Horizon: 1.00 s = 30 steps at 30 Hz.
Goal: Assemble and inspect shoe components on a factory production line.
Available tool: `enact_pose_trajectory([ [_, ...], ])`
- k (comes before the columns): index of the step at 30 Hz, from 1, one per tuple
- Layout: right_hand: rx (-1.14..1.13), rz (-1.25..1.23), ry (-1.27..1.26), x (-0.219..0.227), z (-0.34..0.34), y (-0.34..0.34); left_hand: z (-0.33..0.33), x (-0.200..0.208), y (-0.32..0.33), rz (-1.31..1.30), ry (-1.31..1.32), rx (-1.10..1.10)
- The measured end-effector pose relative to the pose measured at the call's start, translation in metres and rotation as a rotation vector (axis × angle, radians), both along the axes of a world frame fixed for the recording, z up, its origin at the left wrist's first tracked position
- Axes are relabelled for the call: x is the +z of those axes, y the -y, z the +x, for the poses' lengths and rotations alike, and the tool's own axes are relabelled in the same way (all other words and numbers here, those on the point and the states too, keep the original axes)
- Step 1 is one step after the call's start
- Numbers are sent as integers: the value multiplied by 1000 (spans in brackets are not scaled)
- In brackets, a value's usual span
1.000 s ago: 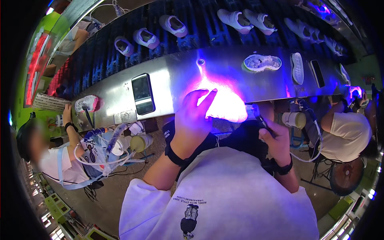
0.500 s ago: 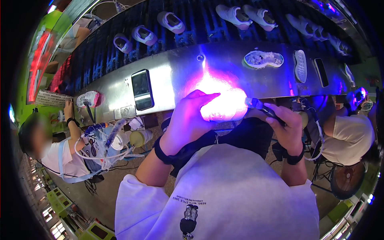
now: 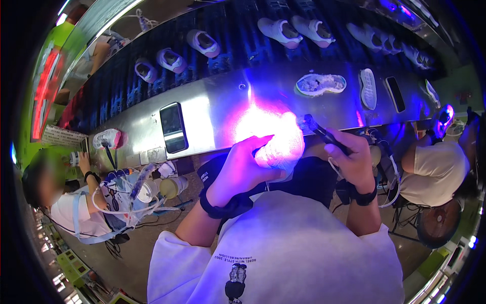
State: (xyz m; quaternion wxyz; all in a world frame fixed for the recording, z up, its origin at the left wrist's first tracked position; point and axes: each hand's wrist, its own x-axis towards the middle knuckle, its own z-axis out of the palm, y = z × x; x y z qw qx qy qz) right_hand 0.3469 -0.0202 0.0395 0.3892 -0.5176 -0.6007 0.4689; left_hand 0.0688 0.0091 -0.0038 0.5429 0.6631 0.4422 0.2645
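A pale shoe (image 3: 281,156) is in my left hand (image 3: 242,164), over the near edge of the metal table. Violet-white glare washes out most of its surface and outline. My left thumb and fingers are closed round its left side. In my right hand (image 3: 353,156) is a black-handled brush (image 3: 324,134), held between thumb and fingers and pointing left. Its tip is close to the shoe's right side; the glare hides whether they touch.
On the metal table (image 3: 207,111) lie a phone (image 3: 173,127), a hollow sole (image 3: 320,84), a ridged sole (image 3: 368,88) and a dark phone-like slab (image 3: 395,94). Several shoes (image 3: 203,43) stand on the dark conveyor behind. One person (image 3: 76,202) sits left, another (image 3: 435,172) right.
The shoe has turned in my left hand, its lower end now closer to me. My right hand's brush has shifted forward along its side. The whole view has shifted slightly.
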Motion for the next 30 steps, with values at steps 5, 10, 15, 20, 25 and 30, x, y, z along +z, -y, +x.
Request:
enact_pose_trajectory([
  [5,-10,-19,34,4,-10,-5,-13,13,0,-102,77,18],
  [10,55,80,225,0,-9,-8,-21,7,2,-291,348,-33],
  [15,76,21,252,2,-12,-10,-27,17,1,-393,390,-63],
  [20,10,111,240,4,-25,-16,-28,16,6,-302,303,-67],
  [25,71,11,69,1,-20,-9,-23,24,5,-321,314,-67],
  [30,36,-76,66,-3,-9,-4,-10,26,3,-391,262,-56],
])
